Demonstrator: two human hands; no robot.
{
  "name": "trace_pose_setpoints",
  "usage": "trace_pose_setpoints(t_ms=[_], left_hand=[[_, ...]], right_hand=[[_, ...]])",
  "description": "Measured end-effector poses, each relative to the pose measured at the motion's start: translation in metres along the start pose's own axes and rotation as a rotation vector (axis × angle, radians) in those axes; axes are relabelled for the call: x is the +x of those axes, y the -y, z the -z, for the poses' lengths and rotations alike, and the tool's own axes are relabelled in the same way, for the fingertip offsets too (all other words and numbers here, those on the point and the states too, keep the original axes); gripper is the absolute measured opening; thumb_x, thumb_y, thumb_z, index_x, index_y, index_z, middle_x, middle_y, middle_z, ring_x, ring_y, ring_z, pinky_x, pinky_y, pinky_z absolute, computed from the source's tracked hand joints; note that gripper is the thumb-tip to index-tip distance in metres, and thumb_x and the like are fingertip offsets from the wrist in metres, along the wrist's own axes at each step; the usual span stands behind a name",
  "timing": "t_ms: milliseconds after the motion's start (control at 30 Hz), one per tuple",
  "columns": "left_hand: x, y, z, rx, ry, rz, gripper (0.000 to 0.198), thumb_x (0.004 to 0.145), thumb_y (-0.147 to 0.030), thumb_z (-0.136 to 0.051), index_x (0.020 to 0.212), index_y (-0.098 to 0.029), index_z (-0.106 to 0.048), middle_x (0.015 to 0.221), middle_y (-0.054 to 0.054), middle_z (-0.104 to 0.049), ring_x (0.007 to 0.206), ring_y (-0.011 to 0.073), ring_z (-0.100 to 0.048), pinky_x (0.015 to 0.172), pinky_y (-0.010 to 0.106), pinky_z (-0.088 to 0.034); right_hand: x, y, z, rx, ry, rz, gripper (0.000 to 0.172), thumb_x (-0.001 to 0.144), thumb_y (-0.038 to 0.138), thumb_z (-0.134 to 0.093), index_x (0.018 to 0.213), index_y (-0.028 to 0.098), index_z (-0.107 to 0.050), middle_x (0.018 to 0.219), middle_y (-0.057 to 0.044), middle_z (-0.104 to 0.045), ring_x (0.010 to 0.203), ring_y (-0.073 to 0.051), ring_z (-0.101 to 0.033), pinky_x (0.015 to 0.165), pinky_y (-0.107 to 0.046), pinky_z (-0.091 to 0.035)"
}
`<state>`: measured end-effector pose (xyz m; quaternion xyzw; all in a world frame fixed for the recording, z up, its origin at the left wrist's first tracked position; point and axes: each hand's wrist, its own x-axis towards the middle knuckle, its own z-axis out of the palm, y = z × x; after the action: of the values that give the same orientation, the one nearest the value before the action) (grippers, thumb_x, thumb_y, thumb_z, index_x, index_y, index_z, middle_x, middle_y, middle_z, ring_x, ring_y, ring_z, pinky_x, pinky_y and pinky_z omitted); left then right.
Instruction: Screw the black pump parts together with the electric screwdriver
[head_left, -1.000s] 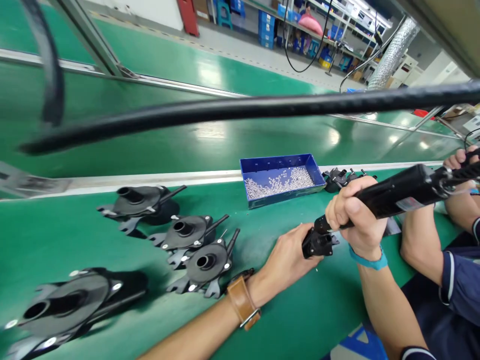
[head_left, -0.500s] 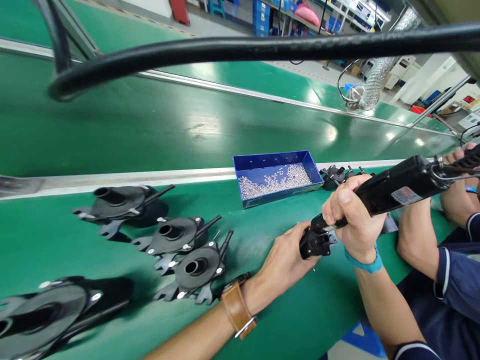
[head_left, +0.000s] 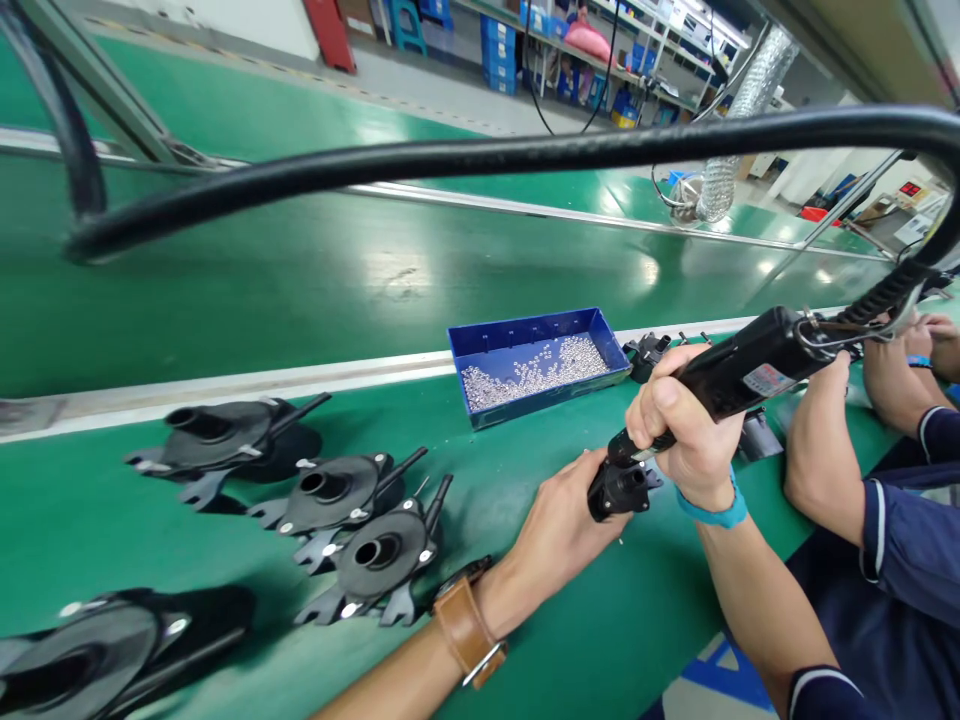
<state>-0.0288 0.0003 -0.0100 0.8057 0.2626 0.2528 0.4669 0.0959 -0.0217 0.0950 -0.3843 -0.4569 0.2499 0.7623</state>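
My left hand [head_left: 564, 520], with a brown watch strap [head_left: 471, 622] at its wrist, is closed round a small black plastic housing [head_left: 624, 488]. In my right hand [head_left: 686, 425], which wears a teal wristband, is a black electric screwdriver [head_left: 739, 368] with a white label. It slants down to the left, and its nose meets the top of the housing; the bit's tip is hidden. To the left on the green bench stand several larger black housings [head_left: 386, 550] with round necks, side spouts and silvery screws.
A blue tray [head_left: 551, 397] of small metal pieces stands behind my hands. The screwdriver's thick black cable [head_left: 450, 157] crosses the upper view. Other black parts [head_left: 649, 352] lie right of the tray. Another person's arm [head_left: 829, 450] is at the right.
The view has shifted, so the bench things sit slightly lower and further left. The cable's right end now curves down into view. Both hands keep their holds, with the screwdriver still at the housing.
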Motion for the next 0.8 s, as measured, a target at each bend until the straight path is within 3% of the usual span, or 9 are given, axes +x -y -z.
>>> trace_pose_setpoints(t_ms=[167,233,367,533,800], left_hand=[[0.002,0.001,0.000,0.058,-0.024,-0.137,0.030,0.083,-0.017,-0.068,0.110,-0.026,-0.063,0.096,-0.001,-0.075,0.091,0.0215,-0.073,0.103,0.042,-0.053],[0.002,0.001,0.000,0.057,-0.011,-0.072,0.037,0.081,-0.018,-0.071,0.116,-0.028,-0.063,0.101,-0.001,-0.076,0.092,0.0223,-0.074,0.097,0.039,-0.056],[0.001,0.001,0.003,0.071,0.018,0.071,0.038,0.080,-0.025,-0.074,0.117,-0.028,-0.065,0.102,0.000,-0.078,0.088,0.0237,-0.075,0.078,0.033,-0.057],[0.001,-0.001,0.006,0.053,0.022,0.032,0.039,0.082,-0.026,-0.072,0.120,-0.030,-0.063,0.108,0.000,-0.077,0.097,0.0231,-0.074,0.086,0.033,-0.055],[0.001,-0.003,0.006,0.048,-0.048,0.043,0.045,0.079,-0.025,-0.075,0.122,-0.029,-0.062,0.110,0.000,-0.078,0.097,0.0235,-0.075,0.087,0.034,-0.057]], right_hand=[[-0.008,0.015,0.008,0.038,-0.025,0.035,0.011,0.091,0.026,-0.076,0.096,0.024,-0.066,0.055,0.010,-0.055,0.040,-0.008,-0.054,0.042,-0.021,-0.048],[-0.009,0.023,0.009,0.026,-0.019,0.073,0.012,0.091,0.028,-0.076,0.095,0.026,-0.065,0.056,0.010,-0.054,0.041,-0.008,-0.053,0.042,-0.021,-0.049],[-0.007,0.038,0.009,-0.008,0.113,0.123,0.018,0.089,0.034,-0.078,0.096,0.028,-0.063,0.055,0.010,-0.057,0.040,-0.010,-0.053,0.042,-0.024,-0.051],[-0.013,0.045,0.011,0.011,0.032,0.053,0.011,0.092,0.025,-0.073,0.096,0.024,-0.064,0.056,0.009,-0.056,0.041,-0.009,-0.054,0.043,-0.021,-0.049],[-0.020,0.046,0.016,0.015,-0.059,0.162,0.010,0.087,0.031,-0.074,0.089,0.026,-0.065,0.051,0.010,-0.049,0.035,-0.010,-0.045,0.037,-0.024,-0.043]])
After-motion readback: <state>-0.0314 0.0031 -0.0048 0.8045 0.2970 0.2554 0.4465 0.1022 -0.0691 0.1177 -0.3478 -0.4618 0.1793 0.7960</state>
